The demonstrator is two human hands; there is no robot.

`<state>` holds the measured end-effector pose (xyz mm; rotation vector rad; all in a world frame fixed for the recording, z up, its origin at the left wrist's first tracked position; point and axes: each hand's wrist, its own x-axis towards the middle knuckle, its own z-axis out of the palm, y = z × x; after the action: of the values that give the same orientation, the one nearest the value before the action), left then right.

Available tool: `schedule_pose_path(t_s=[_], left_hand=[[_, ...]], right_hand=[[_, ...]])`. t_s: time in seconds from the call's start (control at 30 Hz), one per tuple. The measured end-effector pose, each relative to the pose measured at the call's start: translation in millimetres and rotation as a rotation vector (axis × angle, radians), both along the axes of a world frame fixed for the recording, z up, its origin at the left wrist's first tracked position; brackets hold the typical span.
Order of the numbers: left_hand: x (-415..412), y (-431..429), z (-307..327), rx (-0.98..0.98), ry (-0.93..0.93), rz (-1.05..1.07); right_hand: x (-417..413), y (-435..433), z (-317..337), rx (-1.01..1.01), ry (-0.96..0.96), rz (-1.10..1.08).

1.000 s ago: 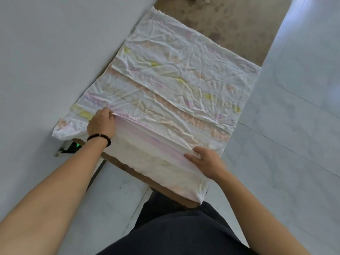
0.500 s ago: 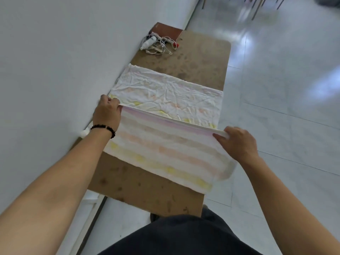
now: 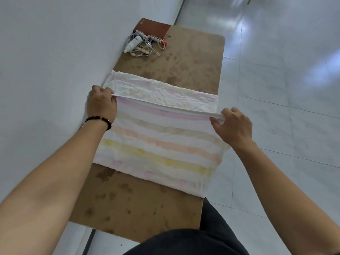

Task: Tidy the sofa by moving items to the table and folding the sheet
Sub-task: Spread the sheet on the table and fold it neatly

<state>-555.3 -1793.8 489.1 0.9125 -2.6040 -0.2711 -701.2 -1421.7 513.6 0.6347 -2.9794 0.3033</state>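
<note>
A white sheet (image 3: pixel 158 144) with faded pink, orange and yellow stripes lies across the brown table (image 3: pixel 132 208). Its near half is lifted and stretched toward the far half, which still lies flat and crumpled. My left hand (image 3: pixel 101 103) pinches the lifted edge at its left corner, next to the wall. At the right corner my right hand (image 3: pixel 232 126) grips the same edge, over the table's right side. The near fold hangs slightly past that side.
At the table's far end lie a dark red book (image 3: pixel 152 31), a small white bottle (image 3: pixel 133 44) and a tangle of white cables (image 3: pixel 147 48). A white wall (image 3: pixel 46 70) runs along the left. Glossy tiled floor (image 3: pixel 285 89) lies to the right.
Both hands have carried the sheet's near edge up and away from me, folding it over toward the far half. The bare near end of the table now shows.
</note>
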Motion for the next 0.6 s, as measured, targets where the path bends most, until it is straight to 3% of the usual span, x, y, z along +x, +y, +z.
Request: schedule_pose_path(t_s=[0.4, 0.6], left_hand=[[-191.9, -43.8, -101.8, 0.001, -0.316, 0.023], [-222.0, -40.6, -172.2, 0.085, -0.518, 0.070]], right_hand=[[-192.0, -71.6, -125.5, 0.019, -0.152, -0.107], [-212.1, -82.1, -189.5, -0.043, -0.260, -0.157]])
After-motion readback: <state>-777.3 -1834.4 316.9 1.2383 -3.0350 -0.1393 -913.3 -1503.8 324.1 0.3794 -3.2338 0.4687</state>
